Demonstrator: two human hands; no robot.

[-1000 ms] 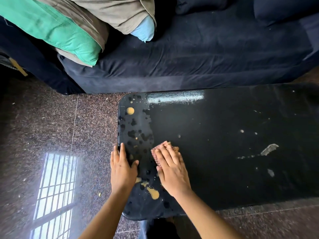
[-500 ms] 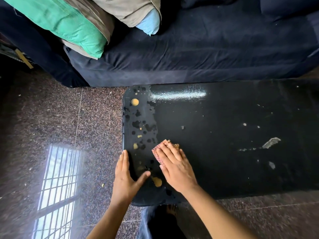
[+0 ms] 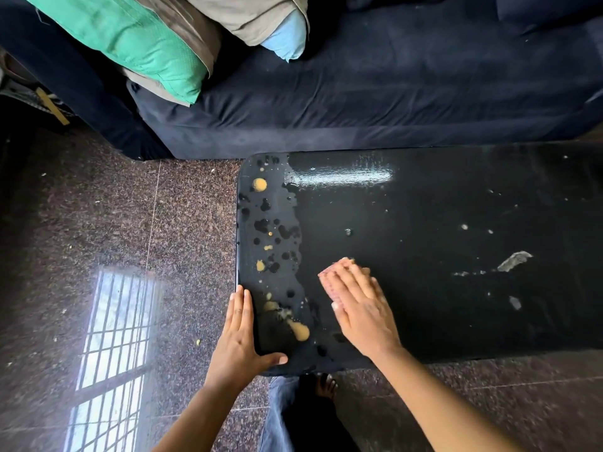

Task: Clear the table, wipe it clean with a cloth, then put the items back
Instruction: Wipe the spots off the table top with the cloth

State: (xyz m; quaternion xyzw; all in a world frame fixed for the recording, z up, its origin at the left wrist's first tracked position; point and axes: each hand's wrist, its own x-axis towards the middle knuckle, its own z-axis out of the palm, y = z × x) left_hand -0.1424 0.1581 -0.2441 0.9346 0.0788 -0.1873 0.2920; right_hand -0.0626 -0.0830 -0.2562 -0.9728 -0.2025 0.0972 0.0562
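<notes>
A glossy black table fills the right half of the view. Its left end is spotted with dark wet patches and yellow spills. My right hand lies flat, fingers straight, pressing a pink cloth onto the tabletop; only the cloth's left edge shows beyond the fingers. My left hand rests flat on the table's near-left corner, fingers along the left edge and thumb spread along the front edge. Grey-white smears mark the right part of the tabletop.
A dark blue sofa stands right behind the table, with a green pillow and beige and light-blue cushions on its left end. Speckled stone floor lies to the left. My leg and foot show below the table's front edge.
My right hand has slid the cloth rightward, away from the spotted left end. My left hand stays braced on the table's near-left corner, thumb spread wider along the front edge.
</notes>
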